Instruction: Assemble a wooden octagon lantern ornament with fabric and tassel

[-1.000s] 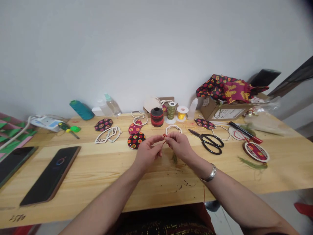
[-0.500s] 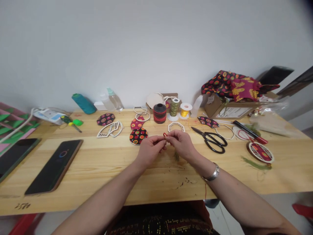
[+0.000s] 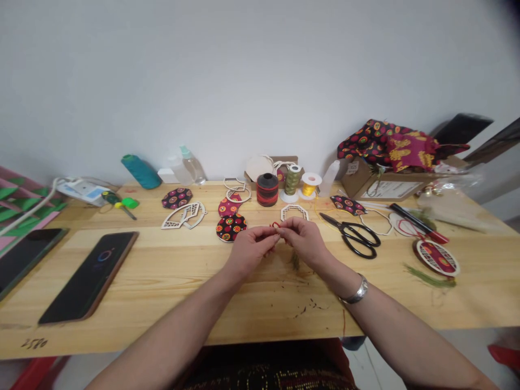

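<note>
Fingertips of my left hand [image 3: 255, 246] and my right hand [image 3: 300, 238] meet over the middle of the table. Between them both pinch a thin red cord [image 3: 275, 224], which shows as a small loop above the fingers. A green tassel [image 3: 295, 260] hangs or lies just under my right hand; I cannot tell whether it is tied to the cord. Left of my fingers lies a round black patterned fabric piece [image 3: 231, 227]. Behind my right hand is a pale lattice frame [image 3: 294, 212]. Black-handled scissors [image 3: 353, 235] lie open to the right.
Along the wall stand a red-black thread spool [image 3: 267, 190], a green spool [image 3: 291, 184] and a yellow spool [image 3: 310, 187]. A cardboard box [image 3: 377, 187] with cloth is at back right. An oval ornament [image 3: 439, 258] lies right, a phone [image 3: 89, 276] left.
Both hands stay pinched together with little movement, and the red loop now looks flatter and lower. The whole scene has shifted slightly as the camera moved.
</note>
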